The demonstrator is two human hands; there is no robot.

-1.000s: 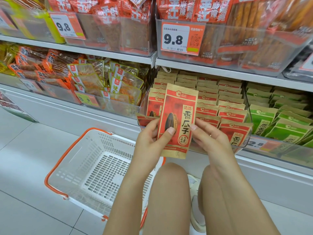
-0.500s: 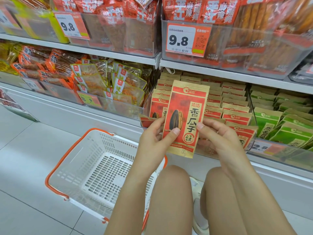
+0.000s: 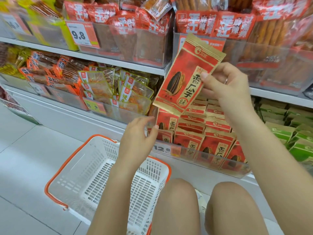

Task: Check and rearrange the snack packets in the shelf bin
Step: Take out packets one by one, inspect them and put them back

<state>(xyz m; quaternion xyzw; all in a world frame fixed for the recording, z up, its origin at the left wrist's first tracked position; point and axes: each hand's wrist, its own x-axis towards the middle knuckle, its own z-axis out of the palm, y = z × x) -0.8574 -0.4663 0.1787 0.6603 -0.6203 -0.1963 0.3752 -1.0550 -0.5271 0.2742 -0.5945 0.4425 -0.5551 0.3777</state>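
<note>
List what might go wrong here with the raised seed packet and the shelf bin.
1. The right hand pinches the seed packet only at one edge, so it may slip and fall.
2. The left hand reaches into the packed red packets in the bin; nudging them may topple the front row.

Price tag (image 3: 82,35) reads 9.8; held packet (image 3: 186,77) reads 香瓜子.

Lower shelf (image 3: 108,116): clear bin (image 3: 211,158) of red seed packets (image 3: 215,146).
</note>
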